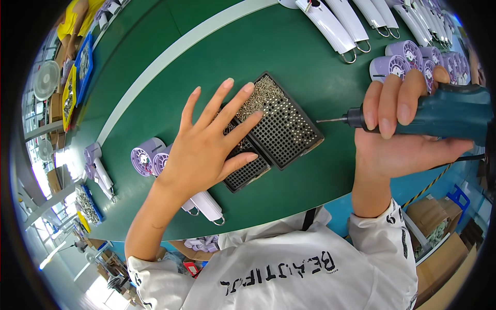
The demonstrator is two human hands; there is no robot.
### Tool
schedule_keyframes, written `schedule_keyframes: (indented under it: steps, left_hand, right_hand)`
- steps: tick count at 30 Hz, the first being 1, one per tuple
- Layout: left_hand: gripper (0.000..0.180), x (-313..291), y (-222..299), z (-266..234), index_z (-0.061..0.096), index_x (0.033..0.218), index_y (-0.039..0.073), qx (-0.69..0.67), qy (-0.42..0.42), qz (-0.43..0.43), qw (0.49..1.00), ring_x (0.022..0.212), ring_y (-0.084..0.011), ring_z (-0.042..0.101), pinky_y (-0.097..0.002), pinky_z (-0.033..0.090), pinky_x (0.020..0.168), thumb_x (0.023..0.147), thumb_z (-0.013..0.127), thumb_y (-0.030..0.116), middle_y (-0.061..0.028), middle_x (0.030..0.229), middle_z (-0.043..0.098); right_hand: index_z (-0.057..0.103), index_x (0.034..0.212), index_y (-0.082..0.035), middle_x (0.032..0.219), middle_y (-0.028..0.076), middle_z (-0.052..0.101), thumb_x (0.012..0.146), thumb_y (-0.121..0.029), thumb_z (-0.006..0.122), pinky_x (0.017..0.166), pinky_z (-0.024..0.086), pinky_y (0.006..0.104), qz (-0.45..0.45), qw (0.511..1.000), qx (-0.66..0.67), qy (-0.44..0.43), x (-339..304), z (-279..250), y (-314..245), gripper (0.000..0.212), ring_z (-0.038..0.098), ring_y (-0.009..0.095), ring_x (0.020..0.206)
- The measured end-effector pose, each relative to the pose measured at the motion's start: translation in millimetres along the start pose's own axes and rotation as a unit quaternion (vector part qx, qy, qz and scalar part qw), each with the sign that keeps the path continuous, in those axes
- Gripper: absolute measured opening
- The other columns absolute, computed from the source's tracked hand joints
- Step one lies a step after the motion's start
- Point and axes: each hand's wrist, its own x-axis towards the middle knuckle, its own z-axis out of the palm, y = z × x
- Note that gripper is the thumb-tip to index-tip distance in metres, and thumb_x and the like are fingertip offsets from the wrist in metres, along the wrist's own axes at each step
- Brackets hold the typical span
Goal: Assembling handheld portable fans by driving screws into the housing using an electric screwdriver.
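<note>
My left hand [206, 139] is spread flat, fingers apart, over two black screw trays and holds nothing. The larger tray [279, 139] has a grid of holes, with loose small screws [262, 94] heaped at its far end and more standing in holes. Partly under my fingers lies the smaller tray [245, 173]. My right hand [398, 113] is wrapped round a dark teal electric screwdriver [449, 113], whose thin bit points left toward the larger tray without touching it. Beneath my left wrist, a purple and white handheld fan [206, 205] is partly hidden.
White fan handles [330, 28] with metal loops and purple round fan heads [390, 67] crowd the far right of the green table [206, 62]. More fan parts [101, 170] lie left. Blue and yellow bins [82, 67] stand beyond; another person's arm [77, 23] shows far left. Cardboard boxes [439, 258] sit lower right.
</note>
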Motion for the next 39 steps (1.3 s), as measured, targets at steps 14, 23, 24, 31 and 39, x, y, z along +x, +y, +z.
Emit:
schedule_keyframes:
  steps: [14, 23, 24, 31, 39]
  left_hand:
    - [0.050, 28, -3, 5, 0.059, 0.134, 0.023, -0.027, 0.062, 0.048, 0.997, 0.145, -0.0331, 0.026, -0.0552, 0.018, 0.116, 0.089, 0.062, 0.044, -0.0105, 0.157, 0.030]
    - [0.078, 33, 1, 11, 0.036, 0.149, 0.010, -0.073, 0.054, 0.022, 0.996, 0.142, -0.0321, 0.032, -0.0543, 0.018, 0.117, 0.086, 0.064, 0.048, -0.0155, 0.154, 0.034]
    - [0.079, 33, -1, 11, 0.035, 0.149, 0.011, -0.057, 0.051, 0.027, 0.997, 0.142, -0.0312, 0.034, -0.0547, 0.017, 0.118, 0.086, 0.064, 0.049, -0.0133, 0.154, 0.034]
    - [0.085, 15, -1, 9, 0.031, 0.151, 0.011, -0.070, 0.039, 0.015, 0.997, 0.145, -0.0316, 0.028, -0.0545, 0.014, 0.119, 0.084, 0.065, 0.050, -0.0082, 0.158, 0.029]
    - [0.082, -75, -18, 11, 0.045, 0.144, 0.009, -0.036, 0.321, -0.173, 0.930, 0.144, -0.0375, 0.028, -0.0541, 0.018, 0.115, 0.079, 0.069, 0.053, -0.0163, 0.153, 0.037]
  right_hand:
    - [0.048, 0.123, -0.009, 0.074, 0.001, 0.051, 0.088, -0.075, 0.044, 0.049, 0.039, 0.0269, 0.008, 1.000, -0.009, 0.012, 1, 6, -2, 0.075, 0.045, 0.010, 0.051]
    - [0.047, 0.123, -0.009, 0.074, 0.002, 0.052, 0.087, -0.075, 0.045, 0.047, 0.039, 0.0274, 0.014, 1.000, 0.001, 0.007, -2, 4, -1, 0.076, 0.046, 0.011, 0.052]
    - [0.047, 0.123, -0.009, 0.074, 0.002, 0.052, 0.087, -0.075, 0.045, 0.047, 0.039, 0.0277, 0.017, 1.000, 0.000, 0.006, -1, 3, -1, 0.076, 0.046, 0.011, 0.052]
    - [0.047, 0.123, -0.009, 0.075, 0.003, 0.053, 0.085, -0.078, 0.045, 0.049, 0.040, 0.0276, 0.022, 0.999, 0.009, -0.036, -1, 8, 6, 0.078, 0.047, 0.012, 0.053]
    - [0.046, 0.126, -0.012, 0.070, 0.005, 0.051, 0.077, -0.087, 0.043, 0.045, 0.041, 0.0335, 0.072, 0.990, -0.001, -0.123, -18, 25, 36, 0.090, 0.049, 0.017, 0.051]
